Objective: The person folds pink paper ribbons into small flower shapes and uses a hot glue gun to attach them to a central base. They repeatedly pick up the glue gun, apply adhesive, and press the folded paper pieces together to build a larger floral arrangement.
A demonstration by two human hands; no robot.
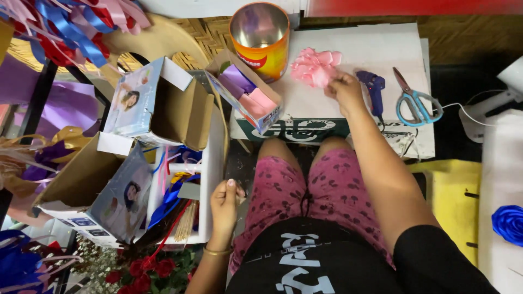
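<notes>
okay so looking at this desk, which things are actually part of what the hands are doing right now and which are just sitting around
In use:
right hand holding the pink ribbon flower
left hand at the edge of the white tray of ribbons and sticks

Lying about:
blue glue gun
scissors
open tin can
small box of ribbon pieces
blue ribbon rose

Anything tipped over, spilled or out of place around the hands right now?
Two open cardboard boxes lie tipped on their sides, left of the tin can. Nothing has spilled. The right hand holds a pink ribbon flower; scissors lie flat.
</notes>
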